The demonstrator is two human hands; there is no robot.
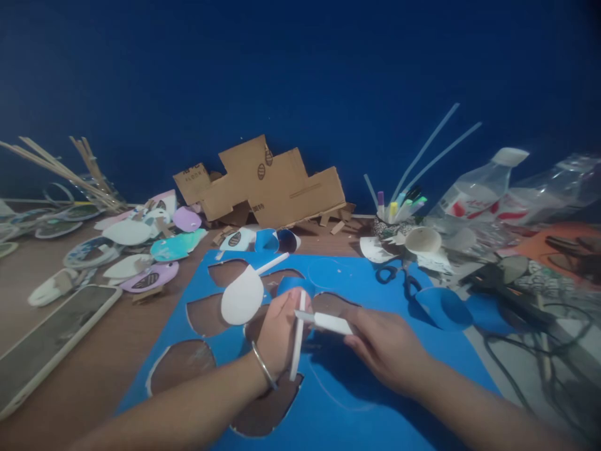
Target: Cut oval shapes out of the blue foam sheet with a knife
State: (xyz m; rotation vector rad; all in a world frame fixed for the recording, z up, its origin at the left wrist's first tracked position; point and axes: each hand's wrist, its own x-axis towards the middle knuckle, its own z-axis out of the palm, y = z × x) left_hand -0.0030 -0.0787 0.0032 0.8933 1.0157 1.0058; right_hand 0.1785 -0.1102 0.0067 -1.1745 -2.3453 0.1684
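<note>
My left hand [280, 329], with a silver bangle at the wrist, is closed on a narrow white foam strip [297, 351] held on edge. My right hand [387, 347] grips a white craft knife [332, 323]. The knife's blade lies across the strip near its upper part, and I cannot tell how deep it sits. Just beyond the left fingers is a curved blue piece [295, 285], partly hidden. A white teardrop-shaped cutout [243, 296] with a thin white strip at its tip lies left of my left hand. Under both hands spreads a blue foam sheet [375, 388] with several rounded holes.
Scissors [407, 282] and a blue ring [444, 309] lie right. A pen holder [394, 225], plastic bottles [483, 185] and dark cords [516, 351] stand or lie beyond. Leaning cardboard [277, 188] is at the back. Bird-shaped cutouts [150, 277] and a phone [56, 344] are left.
</note>
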